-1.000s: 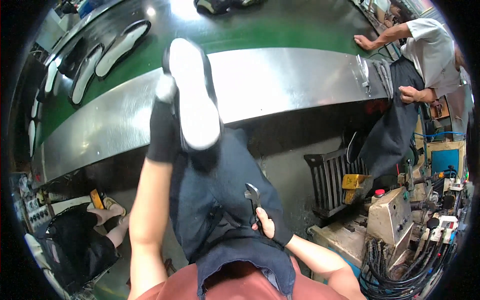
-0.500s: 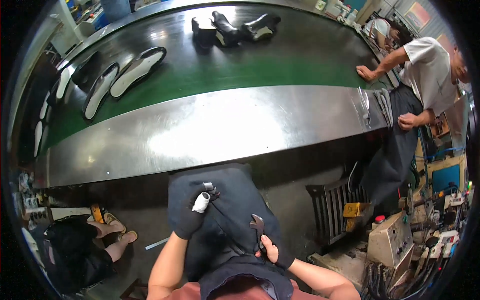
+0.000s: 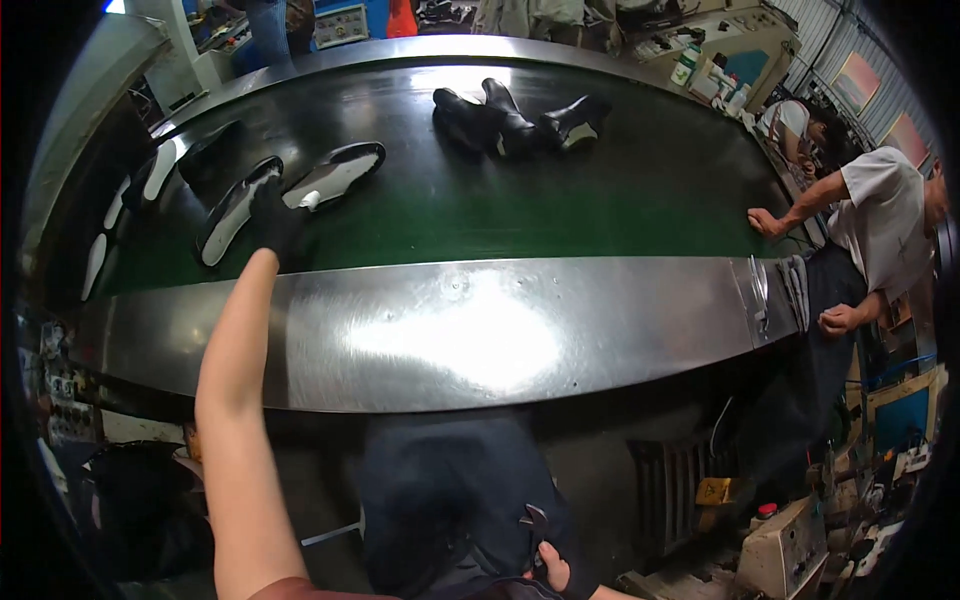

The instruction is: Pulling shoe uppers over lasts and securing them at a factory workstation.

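My left hand [image 3: 278, 215], in a dark glove with white tape round a digit, is stretched out over the belt. It reaches between two black shoes, soles up: the left shoe [image 3: 228, 225] and the right shoe [image 3: 340, 172]. The taped digit sticks out beside the right shoe, apart from the other fingers, which lie by the left shoe's upper end. Dark glove against dark shoe hides whether they touch. Low over my dark apron [image 3: 450, 475], my right hand [image 3: 552, 570] is closed round dark metal pincers [image 3: 535, 520], their jaws pointing up.
More upturned shoes [image 3: 160, 170] lie at the belt's left end. Several black shoes [image 3: 515, 125] stand farther back. A bare metal ledge [image 3: 650, 300] borders the green belt [image 3: 600, 220]. A co-worker [image 3: 880, 210] leans there at right, near a machine box with a red button [image 3: 767, 510].
My left hand has gone from above my lap forward and left to the shoes on the belt. My right hand keeps the pincers, now lower in view. The whole view has shifted.
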A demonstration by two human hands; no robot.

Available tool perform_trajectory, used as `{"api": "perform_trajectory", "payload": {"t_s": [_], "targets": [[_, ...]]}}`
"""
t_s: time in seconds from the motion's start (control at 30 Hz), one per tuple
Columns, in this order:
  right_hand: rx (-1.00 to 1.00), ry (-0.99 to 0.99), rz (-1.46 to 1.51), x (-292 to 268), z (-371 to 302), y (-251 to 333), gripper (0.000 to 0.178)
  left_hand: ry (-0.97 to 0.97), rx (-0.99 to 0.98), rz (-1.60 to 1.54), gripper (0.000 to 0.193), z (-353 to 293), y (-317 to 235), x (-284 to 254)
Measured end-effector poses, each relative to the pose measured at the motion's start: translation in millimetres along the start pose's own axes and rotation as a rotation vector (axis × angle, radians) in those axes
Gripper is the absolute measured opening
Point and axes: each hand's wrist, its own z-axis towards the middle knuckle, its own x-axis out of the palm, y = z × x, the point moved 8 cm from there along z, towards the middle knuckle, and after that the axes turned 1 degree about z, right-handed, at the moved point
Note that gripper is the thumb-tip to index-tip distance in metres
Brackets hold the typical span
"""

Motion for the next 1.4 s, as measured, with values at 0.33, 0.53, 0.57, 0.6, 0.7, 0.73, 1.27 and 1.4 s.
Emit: {"api": "perform_trajectory", "payload": {"t_s": [0.33,0.53,0.57,0.6,0.7,0.73,1.27,1.4], "targets": [[0.018,-0.091,0.140,5.7,23.5,-15.6,0.055,0.392,0.031,0.624,0.071,-41.5,-55.9,-3.4],[-0.011,-0.066,0.129,0.3,25.2,-7.4,0.055,0.089,0.193,0.337,0.079,-49.9,-44.7,-21.6],[-0.010,-0.064,0.126,-0.3,26.7,-6.1,0.055,0.108,0.199,0.264,0.080,-46.2,-39.9,-17.4],[-0.013,-0.061,0.119,-0.3,27.8,-4.7,0.055,0.179,0.179,0.198,0.081,-41.0,-33.4,-10.4],[-0.008,-0.050,0.110,2.0,37.4,0.2,0.055,0.276,0.181,0.091,0.089,-21.8,-24.1,-1.4],[0.006,-0.056,0.119,2.8,41.3,1.2,0.055,0.303,0.151,0.160,0.093,-15.2,-18.4,1.0],[0.124,-0.055,0.084,26.8,85.7,15.6,0.055,0.528,-0.241,0.065,0.108,-33.6,-0.3,20.6],[0.122,-0.056,0.078,26.7,81.8,11.7,0.055,0.397,-0.313,-0.015,0.096,-55.3,-3.9,10.4]]}}
